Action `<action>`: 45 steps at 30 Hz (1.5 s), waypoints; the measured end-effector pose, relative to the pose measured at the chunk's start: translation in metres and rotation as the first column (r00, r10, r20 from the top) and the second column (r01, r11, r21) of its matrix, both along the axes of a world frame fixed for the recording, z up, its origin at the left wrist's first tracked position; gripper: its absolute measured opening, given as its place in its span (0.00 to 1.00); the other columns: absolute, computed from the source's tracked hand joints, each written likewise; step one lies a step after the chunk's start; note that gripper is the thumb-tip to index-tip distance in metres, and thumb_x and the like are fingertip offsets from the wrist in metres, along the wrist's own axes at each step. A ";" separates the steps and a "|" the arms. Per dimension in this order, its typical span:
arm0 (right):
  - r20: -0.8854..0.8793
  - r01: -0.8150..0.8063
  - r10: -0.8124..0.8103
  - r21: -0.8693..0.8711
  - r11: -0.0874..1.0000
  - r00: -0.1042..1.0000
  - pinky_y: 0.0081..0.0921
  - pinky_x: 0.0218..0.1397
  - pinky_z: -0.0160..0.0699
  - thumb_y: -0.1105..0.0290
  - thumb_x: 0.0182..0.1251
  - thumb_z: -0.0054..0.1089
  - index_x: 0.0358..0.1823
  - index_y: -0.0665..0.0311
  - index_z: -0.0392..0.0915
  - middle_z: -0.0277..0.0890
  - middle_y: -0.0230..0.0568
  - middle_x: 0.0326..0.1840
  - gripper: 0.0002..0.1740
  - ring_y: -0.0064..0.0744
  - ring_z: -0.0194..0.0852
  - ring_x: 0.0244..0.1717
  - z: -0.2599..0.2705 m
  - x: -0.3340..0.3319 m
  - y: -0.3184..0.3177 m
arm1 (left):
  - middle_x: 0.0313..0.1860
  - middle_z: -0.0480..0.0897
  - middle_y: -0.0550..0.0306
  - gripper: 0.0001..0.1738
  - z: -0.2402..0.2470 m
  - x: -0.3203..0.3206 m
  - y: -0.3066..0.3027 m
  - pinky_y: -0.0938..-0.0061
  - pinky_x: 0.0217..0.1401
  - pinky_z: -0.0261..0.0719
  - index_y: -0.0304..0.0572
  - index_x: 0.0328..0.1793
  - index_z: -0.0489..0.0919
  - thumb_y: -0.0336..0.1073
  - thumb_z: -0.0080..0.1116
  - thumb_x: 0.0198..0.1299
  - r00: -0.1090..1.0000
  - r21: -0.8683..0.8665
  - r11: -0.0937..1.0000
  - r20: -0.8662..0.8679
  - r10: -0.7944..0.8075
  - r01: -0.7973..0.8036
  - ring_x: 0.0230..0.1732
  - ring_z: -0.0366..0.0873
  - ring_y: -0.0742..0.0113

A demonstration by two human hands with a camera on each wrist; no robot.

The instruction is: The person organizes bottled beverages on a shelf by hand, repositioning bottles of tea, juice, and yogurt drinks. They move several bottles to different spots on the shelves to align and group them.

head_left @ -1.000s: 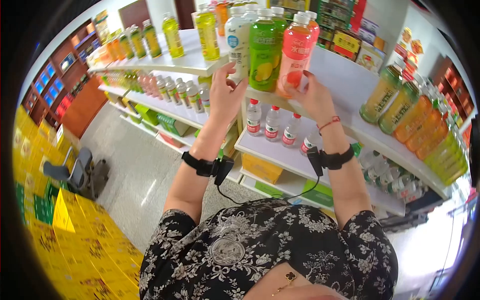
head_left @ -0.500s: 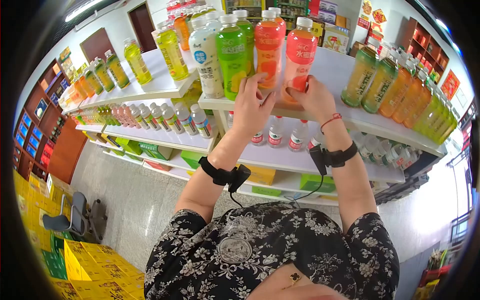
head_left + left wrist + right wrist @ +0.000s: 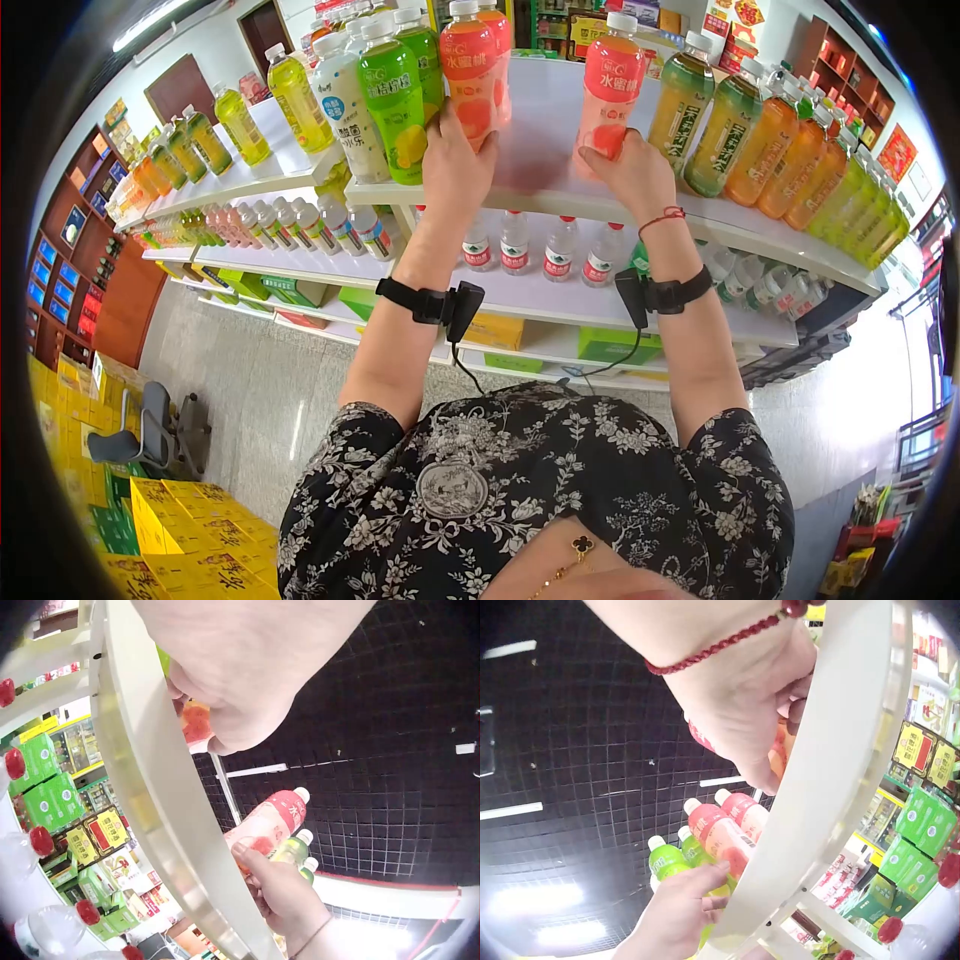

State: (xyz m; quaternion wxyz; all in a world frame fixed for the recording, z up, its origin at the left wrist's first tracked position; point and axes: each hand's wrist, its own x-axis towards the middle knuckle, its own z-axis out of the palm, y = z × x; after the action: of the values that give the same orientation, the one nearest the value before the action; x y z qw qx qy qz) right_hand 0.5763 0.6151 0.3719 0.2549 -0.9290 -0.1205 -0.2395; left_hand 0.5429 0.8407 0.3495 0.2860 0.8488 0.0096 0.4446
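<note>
On the upper shelf (image 3: pixel 535 190), the left hand (image 3: pixel 455 170) grips the lower part of a pink peach bottle (image 3: pixel 470 75), its fingers between that bottle and a green one (image 3: pixel 392 105). The right hand (image 3: pixel 635 180) holds the base of another pink bottle (image 3: pixel 608 95), which stands apart to the right. In the left wrist view the right hand's thumb (image 3: pixel 247 859) lies against this bottle (image 3: pixel 277 817). In the right wrist view the left hand (image 3: pixel 679 911) is at the front pink bottle (image 3: pixel 720 836). A second pink bottle (image 3: pixel 744 812) stands behind it.
A white bottle (image 3: pixel 345 110) stands left of the green ones. Dark green tea bottles (image 3: pixel 680 105) and orange bottles (image 3: pixel 765 150) line the shelf at right. Water bottles (image 3: pixel 514 245) stand on the shelf below. Yellow cartons (image 3: pixel 190 520) and a chair (image 3: pixel 150 430) are at lower left.
The left hand has moved from the white bottle to the front pink bottle on the left. The right hand's pink bottle has shifted right, widening the gap between them. The head view has turned.
</note>
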 end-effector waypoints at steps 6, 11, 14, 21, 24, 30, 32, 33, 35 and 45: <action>0.003 -0.001 0.001 -0.007 1.000 1.000 0.44 0.44 0.82 0.43 0.53 0.66 0.38 0.72 0.78 0.82 0.60 0.36 0.33 0.57 0.83 0.40 -0.002 0.003 -0.006 | 0.51 0.76 0.28 0.41 -0.009 0.016 -0.001 0.54 0.52 0.78 0.29 0.69 0.61 0.45 0.65 0.56 0.995 0.018 0.995 -0.033 0.096 -0.096 0.49 0.77 0.33; 0.015 0.003 -0.004 0.035 0.999 1.000 0.45 0.44 0.82 0.44 0.54 0.66 0.37 0.72 0.77 0.82 0.60 0.35 0.32 0.57 0.83 0.40 -0.004 -0.002 -0.007 | 0.48 0.78 0.28 0.39 0.005 0.020 -0.009 0.53 0.54 0.76 0.26 0.63 0.68 0.50 0.66 0.54 0.979 -0.028 0.985 -0.122 0.165 -0.170 0.51 0.77 0.35; 0.005 -0.007 0.007 0.035 0.999 1.000 0.45 0.44 0.82 0.44 0.54 0.66 0.38 0.72 0.76 0.82 0.59 0.35 0.32 0.57 0.83 0.40 -0.005 -0.001 -0.009 | 0.45 0.79 0.30 0.36 0.006 0.033 -0.006 0.54 0.50 0.79 0.27 0.56 0.72 0.52 0.68 0.52 0.959 0.022 0.965 -0.112 0.260 -0.260 0.46 0.79 0.36; 0.007 -0.046 0.046 0.040 0.998 0.999 0.44 0.44 0.82 0.43 0.54 0.66 0.39 0.71 0.76 0.82 0.59 0.35 0.32 0.57 0.83 0.40 -0.006 0.000 -0.012 | 0.46 0.78 0.39 0.32 0.020 0.037 -0.013 0.60 0.46 0.82 0.28 0.48 0.73 0.50 0.69 0.50 0.905 0.113 0.928 -0.205 0.372 -0.355 0.48 0.80 0.45; 0.013 -0.047 0.046 0.043 0.998 0.999 0.44 0.44 0.82 0.43 0.54 0.66 0.40 0.71 0.76 0.82 0.59 0.35 0.33 0.57 0.83 0.40 -0.007 -0.001 -0.012 | 0.45 0.79 0.35 0.33 0.019 0.036 -0.016 0.58 0.47 0.82 0.27 0.48 0.74 0.52 0.68 0.49 0.925 0.078 0.943 -0.183 0.333 -0.324 0.46 0.81 0.41; 0.024 -0.037 0.037 0.016 0.999 0.999 0.44 0.43 0.82 0.43 0.55 0.66 0.39 0.71 0.76 0.82 0.59 0.35 0.32 0.57 0.83 0.40 -0.009 0.000 -0.014 | 0.47 0.77 0.29 0.35 0.013 0.026 -0.050 0.56 0.51 0.79 0.23 0.49 0.73 0.50 0.69 0.48 0.986 -0.023 0.990 -0.093 0.136 -0.138 0.48 0.78 0.36; 0.039 -0.038 0.036 0.037 0.999 0.999 0.45 0.42 0.81 0.43 0.56 0.66 0.39 0.71 0.76 0.82 0.59 0.35 0.32 0.57 0.83 0.39 -0.010 0.000 -0.014 | 0.49 0.75 0.29 0.35 0.009 0.025 -0.061 0.56 0.52 0.79 0.22 0.49 0.72 0.49 0.69 0.48 0.994 -0.042 0.995 -0.069 0.086 -0.089 0.49 0.77 0.35; 0.037 -0.039 0.038 0.034 0.999 0.999 0.45 0.42 0.81 0.43 0.56 0.66 0.39 0.71 0.76 0.82 0.59 0.35 0.32 0.57 0.83 0.39 -0.010 0.000 -0.014 | 0.50 0.74 0.28 0.35 0.007 0.025 -0.066 0.56 0.53 0.78 0.22 0.50 0.71 0.49 0.69 0.49 0.997 -0.036 0.998 -0.044 0.058 -0.059 0.50 0.77 0.35; 0.052 -0.035 0.033 0.047 0.998 0.998 0.45 0.41 0.81 0.43 0.56 0.65 0.38 0.71 0.76 0.82 0.58 0.33 0.31 0.57 0.83 0.38 -0.010 0.000 -0.014 | 0.52 0.73 0.28 0.35 0.004 0.025 -0.072 0.56 0.54 0.77 0.22 0.50 0.71 0.49 0.69 0.50 0.999 -0.033 0.999 -0.019 0.031 -0.032 0.52 0.76 0.35; 0.082 -0.015 0.011 0.053 0.998 0.997 0.44 0.39 0.82 0.44 0.56 0.66 0.35 0.70 0.76 0.82 0.58 0.32 0.31 0.56 0.83 0.36 -0.014 0.004 -0.014 | 0.55 0.71 0.28 0.36 0.003 0.016 -0.082 0.56 0.56 0.76 0.24 0.55 0.69 0.48 0.68 0.51 0.999 -0.141 0.990 -0.026 -0.029 0.025 0.54 0.74 0.34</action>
State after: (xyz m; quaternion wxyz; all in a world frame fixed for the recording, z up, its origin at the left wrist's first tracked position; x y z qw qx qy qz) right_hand 0.5800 0.6015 0.3579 0.2762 -0.9105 -0.1303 -0.2787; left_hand 0.5594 0.7591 0.3530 0.3507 0.8328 0.0335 0.4269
